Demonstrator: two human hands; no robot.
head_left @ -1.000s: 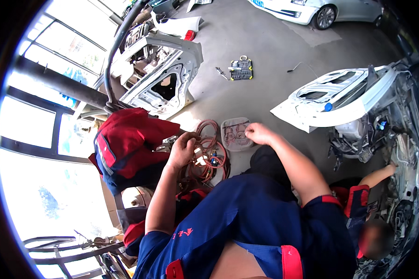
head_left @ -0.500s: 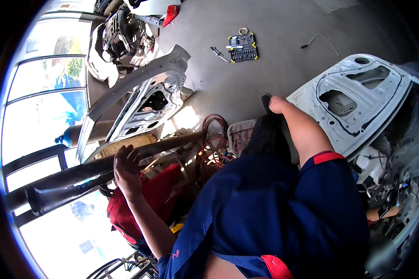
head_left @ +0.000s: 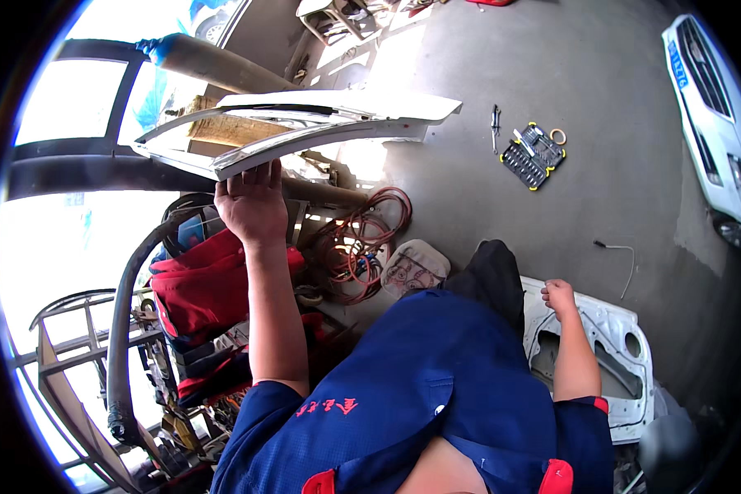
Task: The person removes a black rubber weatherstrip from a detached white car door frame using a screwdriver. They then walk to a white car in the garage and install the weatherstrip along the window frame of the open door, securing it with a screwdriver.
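Observation:
A white car door (head_left: 370,130) stands at the left, seen nearly edge-on, with its window frame toward my side. My left hand (head_left: 253,206) reaches up to it, fingers curled over the lower edge of that frame; the fingertips are partly hidden. Out to the right, my right hand (head_left: 558,298) is closed with nothing visible in it. It hangs over another white door panel (head_left: 634,362), which has large cut-outs; I cannot tell whether hand and panel touch.
An open black-and-yellow tool case (head_left: 525,169), a tape roll (head_left: 558,136) and a slim tool (head_left: 496,129) lie on the grey floor (head_left: 502,58). Reddish hoses (head_left: 387,206) coil beside a cushioned stool (head_left: 417,267). A white car (head_left: 708,107) stands far right; a gas cylinder (head_left: 214,62), far left.
My view has swung round to the right. My left hand, open before, now grips the standing door's frame. My right hand has moved away from my leg, still closed.

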